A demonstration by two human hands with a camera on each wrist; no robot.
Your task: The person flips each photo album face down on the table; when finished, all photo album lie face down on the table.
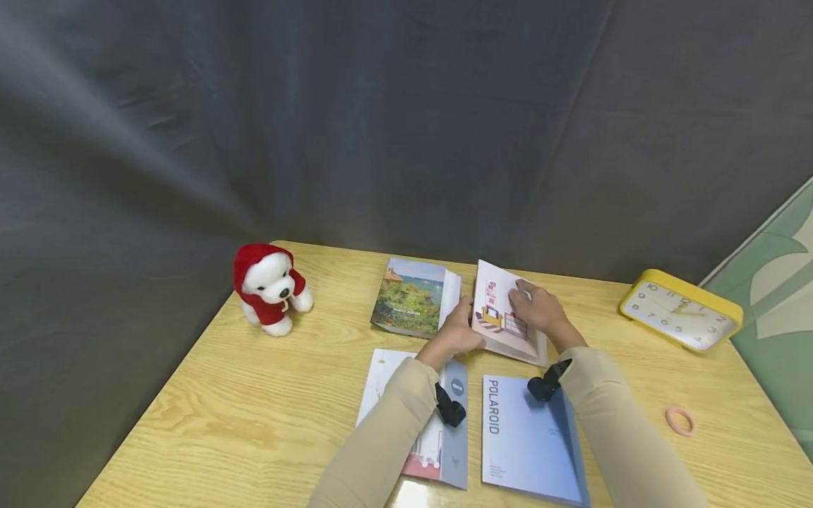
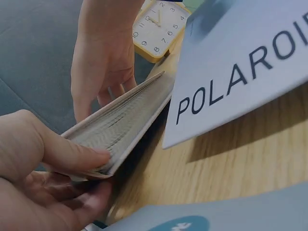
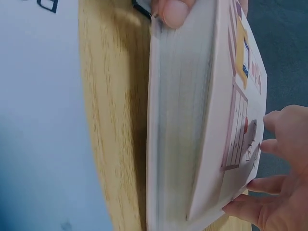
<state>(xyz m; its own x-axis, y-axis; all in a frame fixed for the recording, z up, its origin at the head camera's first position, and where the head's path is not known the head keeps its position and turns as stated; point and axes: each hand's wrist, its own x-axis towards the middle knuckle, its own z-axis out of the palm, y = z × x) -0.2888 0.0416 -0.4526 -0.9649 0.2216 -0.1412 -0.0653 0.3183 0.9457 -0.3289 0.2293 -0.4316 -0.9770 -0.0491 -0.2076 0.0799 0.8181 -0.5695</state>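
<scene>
A thick photo album point(image 1: 492, 291) with a pink and white illustrated cover is tilted up at the back of the table. My left hand point(image 1: 456, 331) grips its left side; in the left wrist view the thumb point(image 2: 79, 155) presses on the page edges while the other fingers curl beneath. My right hand point(image 1: 542, 310) rests on the front cover with fingertips spread over its right part. Seen from the right wrist, those fingers point(image 3: 269, 187) lie along the cover's edge, not curled round it. The cover stands slightly away from the page block point(image 3: 185, 96).
Left of it lies a landscape-covered photo album point(image 1: 409, 296). Nearer me are a grey and white album point(image 1: 454, 451), partly under my left sleeve, and a blue POLAROID album point(image 1: 527, 437). A plush dog point(image 1: 273, 289), yellow clock point(image 1: 682, 310) and pink ring point(image 1: 680, 420) stand farther out.
</scene>
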